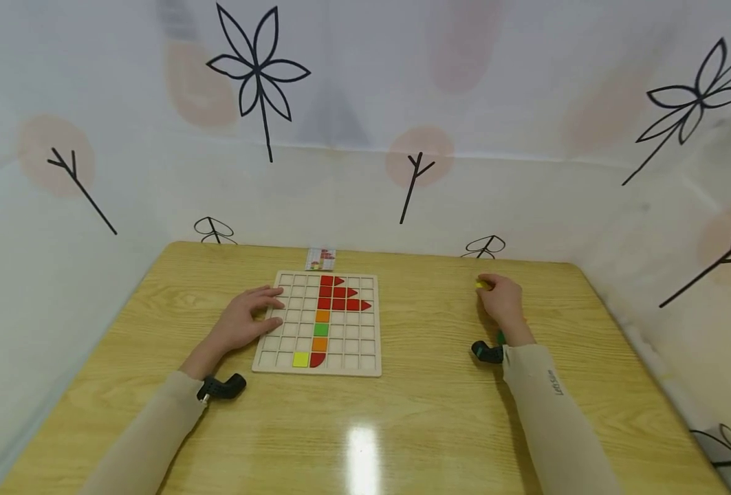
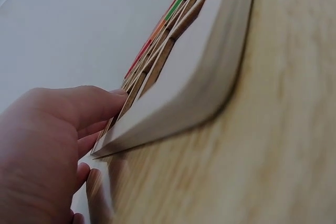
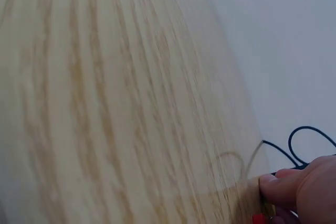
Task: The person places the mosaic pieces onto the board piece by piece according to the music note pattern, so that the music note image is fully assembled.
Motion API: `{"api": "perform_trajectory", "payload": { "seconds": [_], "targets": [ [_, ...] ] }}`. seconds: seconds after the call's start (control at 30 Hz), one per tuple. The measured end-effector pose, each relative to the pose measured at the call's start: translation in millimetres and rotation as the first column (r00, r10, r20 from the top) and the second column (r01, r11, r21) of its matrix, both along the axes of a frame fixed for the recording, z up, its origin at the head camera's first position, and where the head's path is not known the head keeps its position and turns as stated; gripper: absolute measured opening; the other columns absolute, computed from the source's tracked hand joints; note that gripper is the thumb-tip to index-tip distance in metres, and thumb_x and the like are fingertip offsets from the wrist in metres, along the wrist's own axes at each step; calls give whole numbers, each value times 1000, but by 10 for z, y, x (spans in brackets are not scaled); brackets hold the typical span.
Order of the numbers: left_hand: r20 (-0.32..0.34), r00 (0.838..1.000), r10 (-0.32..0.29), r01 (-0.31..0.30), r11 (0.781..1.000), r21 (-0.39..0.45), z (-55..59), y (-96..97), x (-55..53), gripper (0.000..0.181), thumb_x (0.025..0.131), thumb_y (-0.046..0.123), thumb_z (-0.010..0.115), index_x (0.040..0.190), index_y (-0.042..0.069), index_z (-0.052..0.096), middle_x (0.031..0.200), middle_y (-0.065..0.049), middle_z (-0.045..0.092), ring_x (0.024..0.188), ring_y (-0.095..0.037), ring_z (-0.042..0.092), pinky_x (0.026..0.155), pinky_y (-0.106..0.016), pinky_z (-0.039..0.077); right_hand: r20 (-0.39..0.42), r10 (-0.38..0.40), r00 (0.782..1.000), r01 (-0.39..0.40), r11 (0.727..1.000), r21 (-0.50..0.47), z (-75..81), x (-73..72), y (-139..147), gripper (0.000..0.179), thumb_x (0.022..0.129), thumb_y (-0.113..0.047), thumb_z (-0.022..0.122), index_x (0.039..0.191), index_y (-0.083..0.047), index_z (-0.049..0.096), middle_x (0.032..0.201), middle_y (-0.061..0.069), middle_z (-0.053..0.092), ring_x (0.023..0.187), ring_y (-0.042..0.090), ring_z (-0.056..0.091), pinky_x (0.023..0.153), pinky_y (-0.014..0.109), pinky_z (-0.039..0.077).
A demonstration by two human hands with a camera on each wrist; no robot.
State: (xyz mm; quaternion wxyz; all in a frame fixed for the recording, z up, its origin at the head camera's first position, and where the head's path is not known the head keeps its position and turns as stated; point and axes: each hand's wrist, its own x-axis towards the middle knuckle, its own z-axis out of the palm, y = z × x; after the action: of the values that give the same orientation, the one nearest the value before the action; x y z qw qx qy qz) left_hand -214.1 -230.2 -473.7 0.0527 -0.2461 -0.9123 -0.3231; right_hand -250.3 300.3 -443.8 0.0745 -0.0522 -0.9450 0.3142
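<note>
A square wooden grid board [image 1: 346, 357] lies on the table, with red, orange, green and yellow pieces set in some of its cells. My left hand [image 1: 244, 320] rests at the board's left edge, fingers relaxed and tips over the rim; the left wrist view shows the thumb [image 2: 100, 103] on that rim. Off to the right, my right hand [image 1: 503, 301] pinches a small yellow piece [image 1: 481, 284] between thumb and fingertips. Beside that hand, a red piece [image 3: 259, 219] shows in the right wrist view. A green piece [image 1: 500, 337] is partly hidden by the right wrist.
Behind the board lies a small printed card [image 1: 320, 259] with a coloured pattern on a grid. The wooden table [image 1: 427, 405] meets a white patterned cloth [image 1: 353, 199] at its back and sides. Both wrists carry black camera mounts [image 1: 225, 387].
</note>
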Motion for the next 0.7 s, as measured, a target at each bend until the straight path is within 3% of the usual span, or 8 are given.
{"api": "perform_trajectory", "payload": {
  "seconds": [0.47, 0.7],
  "targets": [
    [0, 1000, -2, 2, 1000, 2, -18, 18, -11, 31, 90, 27, 75, 118, 12, 72, 146, -5, 53, 141, -33, 37, 114, -56, 26, -62, -21, 998, 22, 1000, 21, -15, -23, 3, 37, 94, -4, 64, 129, 8, 61, 125, 27, 63, 118, 45, 54, 98, 55, 45],
    [-4, 1000, 3, -3, 1000, -5, -20, 2, -9, 31, 91, 28, 74, 118, 12, 73, 146, -6, 53, 141, -34, 38, 113, -57, 26, -38, 36, 999, -39, 997, -74, 26, 9, -157, 42, 93, -9, 63, 132, 7, 60, 127, 25, 62, 116, 41, 56, 94, 52, 49]
  ]
}}
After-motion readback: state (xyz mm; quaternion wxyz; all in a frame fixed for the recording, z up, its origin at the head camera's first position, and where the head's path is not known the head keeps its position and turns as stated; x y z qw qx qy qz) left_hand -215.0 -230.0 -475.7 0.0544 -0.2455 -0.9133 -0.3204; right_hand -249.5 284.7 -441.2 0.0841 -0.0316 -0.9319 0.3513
